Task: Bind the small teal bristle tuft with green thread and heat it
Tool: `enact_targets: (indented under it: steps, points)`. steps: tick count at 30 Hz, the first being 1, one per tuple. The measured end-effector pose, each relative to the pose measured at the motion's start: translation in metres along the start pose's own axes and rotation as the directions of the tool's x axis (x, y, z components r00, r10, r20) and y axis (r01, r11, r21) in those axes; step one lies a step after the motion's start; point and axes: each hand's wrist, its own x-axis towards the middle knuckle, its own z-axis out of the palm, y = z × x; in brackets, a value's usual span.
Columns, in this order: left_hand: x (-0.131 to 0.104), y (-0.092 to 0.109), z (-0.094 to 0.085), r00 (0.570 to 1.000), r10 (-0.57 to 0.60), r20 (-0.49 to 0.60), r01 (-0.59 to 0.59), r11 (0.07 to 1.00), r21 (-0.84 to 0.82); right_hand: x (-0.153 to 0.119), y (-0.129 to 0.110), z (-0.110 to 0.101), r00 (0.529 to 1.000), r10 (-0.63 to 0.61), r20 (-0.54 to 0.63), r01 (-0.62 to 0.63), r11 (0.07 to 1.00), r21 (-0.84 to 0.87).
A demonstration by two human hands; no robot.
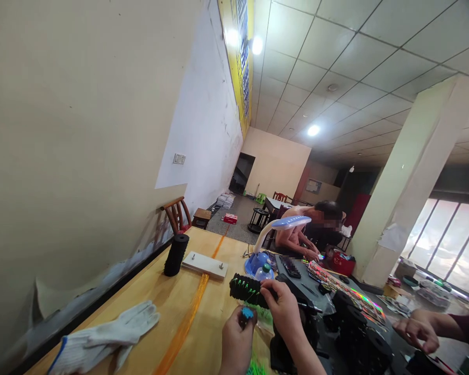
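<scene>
My left hand (237, 338) is closed around a small bundle with a bright blue end (247, 313), at the lower middle. Above and right of it, my right hand (283, 307) pinches at the side of a black roller (242, 288) dotted with green tufts. The roller lies roughly level, its right part hidden behind my right hand and joined to a dark machine (277, 354). Green strands (258, 367) lie below my hands. Further left, orange strands (191, 317) run across the wooden table under a white clamped block (205, 265).
White gloves (109, 333) and an upright black roller (176, 255) stand or lie on the table (140, 297). Ahead are a blue lamp (258, 263) and bottle (264, 272). Black rollers (359, 328) sit right. A person (297, 234) works opposite; another person's hand (418, 329) is far right.
</scene>
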Motion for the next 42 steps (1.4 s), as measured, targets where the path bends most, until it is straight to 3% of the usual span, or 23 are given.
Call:
enact_targets:
  steps: [9,16,25,32,36,39,42]
  points:
    - [-0.005,0.016,-0.002,0.999,0.034,0.003,-0.035,0.996,0.086,0.006,-0.013,-0.002,0.999,-0.027,0.046,0.034,0.989,-0.141]
    - [-0.001,0.005,0.0,0.997,0.073,0.032,-0.077,0.987,0.141,0.006,-0.016,-0.001,0.997,-0.056,0.059,0.069,0.971,-0.228]
    - [-0.002,0.005,-0.001,0.995,0.103,0.013,-0.104,0.978,0.18,0.003,-0.014,-0.001,0.999,-0.034,0.03,0.039,0.982,-0.186]
    - [-0.011,0.01,-0.006,0.986,0.166,0.016,-0.165,0.959,0.232,0.021,-0.014,-0.008,0.983,0.004,0.183,0.038,0.973,-0.226]
    - [-0.013,0.013,-0.01,0.976,0.21,-0.056,-0.195,0.961,0.197,0.033,-0.014,-0.013,0.973,0.03,0.231,0.019,0.977,-0.21]
    - [-0.011,0.013,-0.012,0.983,0.142,-0.117,-0.128,0.984,0.121,0.037,-0.012,-0.013,0.964,0.059,0.258,-0.006,0.98,-0.201]
    - [-0.011,0.013,-0.01,0.997,0.045,-0.067,-0.039,0.996,0.078,0.037,-0.01,-0.013,0.96,0.081,0.267,-0.027,0.979,-0.201]
